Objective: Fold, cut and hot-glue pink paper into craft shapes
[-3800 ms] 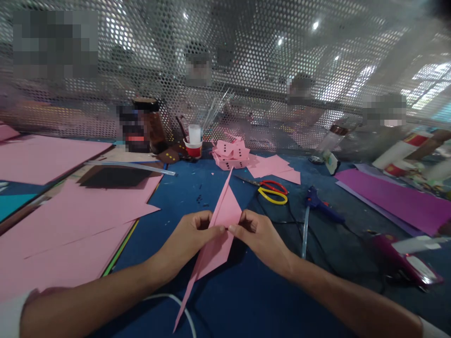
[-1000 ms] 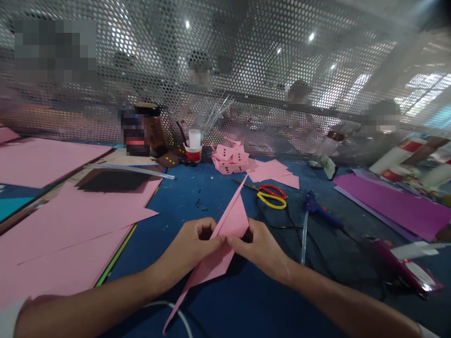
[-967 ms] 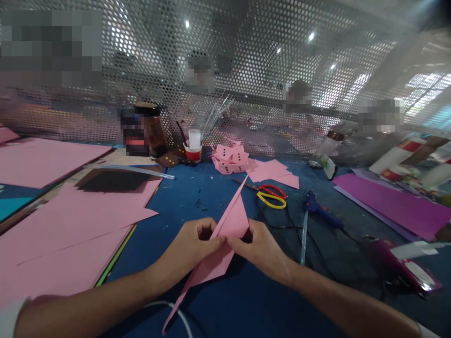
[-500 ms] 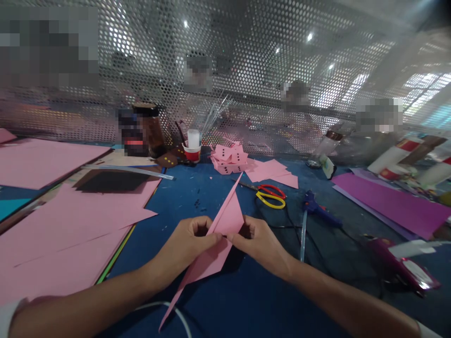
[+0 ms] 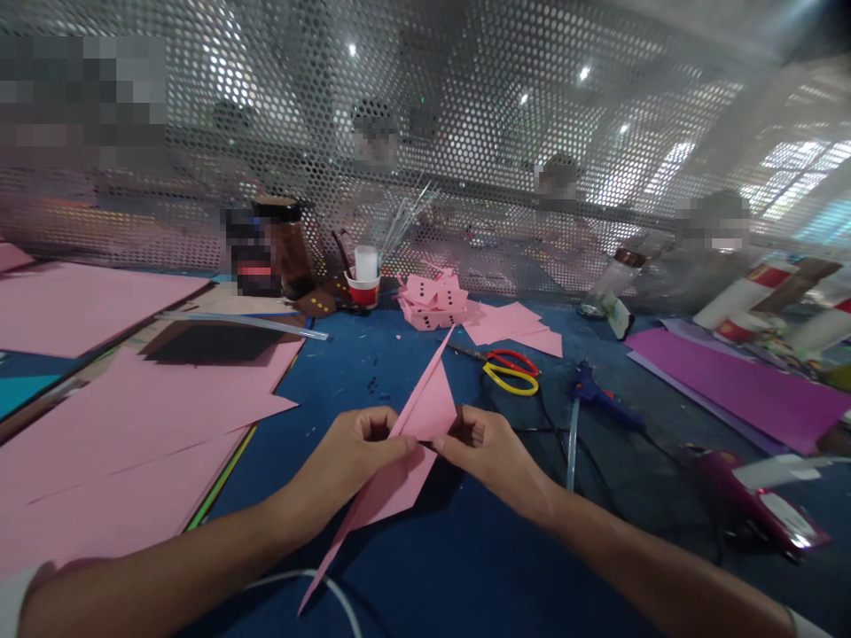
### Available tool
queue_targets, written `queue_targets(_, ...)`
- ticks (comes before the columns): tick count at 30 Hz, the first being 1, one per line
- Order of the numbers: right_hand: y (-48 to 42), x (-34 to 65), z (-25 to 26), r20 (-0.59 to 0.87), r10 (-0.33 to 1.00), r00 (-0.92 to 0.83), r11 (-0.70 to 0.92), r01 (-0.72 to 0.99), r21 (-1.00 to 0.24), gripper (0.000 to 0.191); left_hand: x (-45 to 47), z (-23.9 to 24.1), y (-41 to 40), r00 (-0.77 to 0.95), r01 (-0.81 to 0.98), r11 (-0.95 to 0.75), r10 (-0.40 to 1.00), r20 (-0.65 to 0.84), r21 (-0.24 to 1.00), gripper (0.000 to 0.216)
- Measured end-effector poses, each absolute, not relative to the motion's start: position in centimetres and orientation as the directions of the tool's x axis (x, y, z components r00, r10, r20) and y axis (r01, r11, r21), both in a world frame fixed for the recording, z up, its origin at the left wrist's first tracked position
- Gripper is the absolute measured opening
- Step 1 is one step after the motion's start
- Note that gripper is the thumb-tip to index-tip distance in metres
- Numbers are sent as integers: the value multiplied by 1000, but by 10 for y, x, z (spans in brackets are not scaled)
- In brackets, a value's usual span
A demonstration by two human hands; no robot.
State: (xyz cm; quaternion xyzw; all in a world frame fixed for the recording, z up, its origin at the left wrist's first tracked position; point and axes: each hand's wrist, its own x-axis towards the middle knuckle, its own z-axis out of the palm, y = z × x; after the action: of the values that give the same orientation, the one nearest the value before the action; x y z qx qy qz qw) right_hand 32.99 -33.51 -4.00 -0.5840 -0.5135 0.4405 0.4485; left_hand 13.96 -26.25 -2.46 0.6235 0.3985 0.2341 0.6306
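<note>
A long, pointed piece of folded pink paper (image 5: 425, 408) stands slanted above the blue table top, one tip toward the pile of pink dotted cubes, the other near my body. My left hand (image 5: 352, 456) pinches its middle from the left, fingers curled. From the right, my right hand (image 5: 485, 447) pinches the same spot, thumb and fingers pressed on the fold. The two hands nearly touch.
Large pink sheets (image 5: 126, 416) and a black sheet (image 5: 206, 341) lie on the left. Red-and-yellow scissors (image 5: 509, 368), a blue glue gun (image 5: 598, 390) with its cable, purple paper (image 5: 745, 381), pink dotted cubes (image 5: 435, 301), a cup (image 5: 364, 283) and a brown jar (image 5: 285, 244) stand farther off. A perforated screen (image 5: 465, 133) closes the back.
The pink paper has tilted slightly and its near tip has shifted a little leftward. Both hands keep the same pinch on its middle and have barely moved.
</note>
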Motion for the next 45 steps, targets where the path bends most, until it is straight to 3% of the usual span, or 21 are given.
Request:
queue_targets(8,-338,334,-39,-33,997,74,-52,280,-958,26,140,-26,-259,566,211,154,786,-249,965,30)
queue_targets(20,-340,335,-25,7,1000,-4,8,189,-982,30,136,-30,-255,603,139,206,758,-248,969,31)
queue_targets(27,-339,338,-17,52,992,111,36,141,-989,30,137,-23,-259,628,151,278,714,-310,949,34)
queue_targets(33,-337,346,-14,150,945,290,90,210,-974,31,138,-21,-261,628,183,298,698,-345,937,34)
queue_targets(45,-334,344,-25,171,935,310,95,246,-965,21,138,-25,-258,721,126,306,625,-299,944,23)
